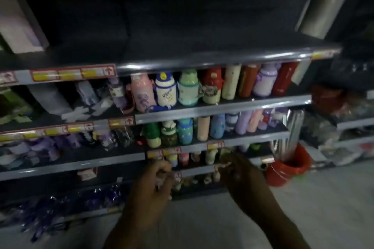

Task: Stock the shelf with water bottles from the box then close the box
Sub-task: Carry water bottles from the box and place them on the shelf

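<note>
Bottles (188, 89) on shelf (222, 106); bucket (287, 170) on floor to the right.

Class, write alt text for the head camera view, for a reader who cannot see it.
A left hand and right hand reach toward a dim rack's low shelves; blur hides any grip. Colourful water bottles line the middle shelves; a red bucket stands at right.
</note>
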Demonstrator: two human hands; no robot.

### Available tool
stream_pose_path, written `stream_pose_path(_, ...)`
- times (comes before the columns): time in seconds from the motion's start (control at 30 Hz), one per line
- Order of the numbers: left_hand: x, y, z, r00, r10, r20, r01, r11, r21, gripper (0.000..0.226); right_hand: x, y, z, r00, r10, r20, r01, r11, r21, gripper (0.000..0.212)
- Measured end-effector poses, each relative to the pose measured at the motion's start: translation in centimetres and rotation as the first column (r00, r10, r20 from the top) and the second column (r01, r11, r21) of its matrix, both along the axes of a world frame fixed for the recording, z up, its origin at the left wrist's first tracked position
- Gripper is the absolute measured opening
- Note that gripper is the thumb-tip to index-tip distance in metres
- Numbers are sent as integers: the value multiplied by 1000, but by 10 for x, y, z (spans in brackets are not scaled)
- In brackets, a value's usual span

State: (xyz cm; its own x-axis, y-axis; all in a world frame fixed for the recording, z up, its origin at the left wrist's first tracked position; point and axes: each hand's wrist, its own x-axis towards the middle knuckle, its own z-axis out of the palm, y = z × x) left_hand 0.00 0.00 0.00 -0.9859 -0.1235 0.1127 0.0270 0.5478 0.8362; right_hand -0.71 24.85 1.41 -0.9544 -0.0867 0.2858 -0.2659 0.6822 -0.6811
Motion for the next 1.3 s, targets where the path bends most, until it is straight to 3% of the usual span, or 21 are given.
stream_pose_path(0.03, -10, 6, 6, 997, -32, -67, 30, 999, -35, 14, -17, 9, 10, 997, -4, -83, 3, 1000, -7, 21)
stream_pose_path(0.13, -34, 40, 31, 982, -120, -146, 93, 979, -179, 8, -23, 42, 31, 992, -47, -116, 48, 999, 6, 20)
stream_pose_path(0.23, -55, 96, 35, 950, -256, -180, 210, 947, -242, 19, -16, 87, 30, 981, -142, -136, 148, 988, 38, 31)
stream_pose_path(0.43, -105, 243, 25, 862, -493, -116, 464, 860, -211, 32, -17, 209, 21, 924, -381, -16, 381, 924, 25, 29)
stream_pose_path(0.63, -131, 434, 33, 665, -746, -37, 720, 654, -232, 29, 2, 351, 18, 749, -660, 59, 655, 751, 83, 38)
stream_pose_path(0.73, -138, 519, 34, 544, -839, -21, 805, 529, -269, 39, 22, 414, 11, 627, -773, 99, 766, 634, 107, 39)
stream_pose_path(0.9, -152, 657, 12, 318, -947, 35, 916, 298, -270, 23, 58, 503, -13, 378, -911, 163, 903, 402, 149, 40)
stream_pose_path(1.17, -141, 883, -19, -240, -964, 111, 916, -263, -303, 29, 105, 619, -28, -146, -965, 216, 967, -94, 236, 39)
stream_pose_path(1.3, -104, 980, -13, -455, -883, 117, 825, -468, -318, 30, 130, 658, -22, -356, -907, 223, 925, -309, 222, 43)
